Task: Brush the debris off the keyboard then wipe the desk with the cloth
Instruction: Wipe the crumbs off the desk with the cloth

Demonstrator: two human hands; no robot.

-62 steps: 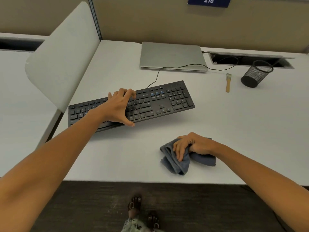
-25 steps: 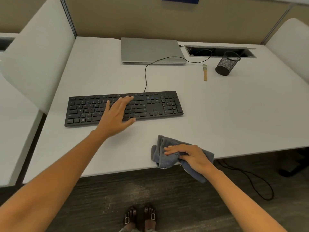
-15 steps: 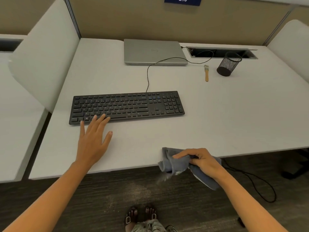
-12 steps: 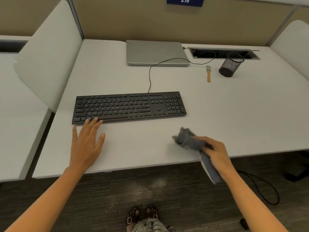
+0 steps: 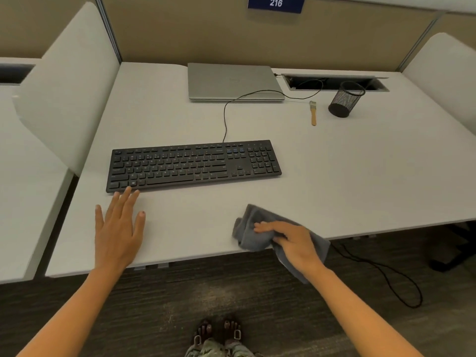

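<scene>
A black keyboard lies flat on the white desk, its cable running back toward the laptop. My left hand rests flat on the desk just in front of the keyboard's left end, fingers straight and fingertips at its front edge. A bunched grey cloth sits at the desk's front edge, part of it hanging over the edge. My right hand presses on the cloth, fingers over it and thumb curled into its folds. A small wooden-handled brush lies far back, beside the mesh cup.
A closed silver laptop sits at the back centre. A black mesh pen cup stands back right, in front of an open cable tray. White partition panels flank the desk on both sides. A loose cable lies on the floor to the right.
My left hand came off the keyboard and now lies flat on the desk in front of it. My right hand lifted the cloth briefly, then set it back down at the front edge.
</scene>
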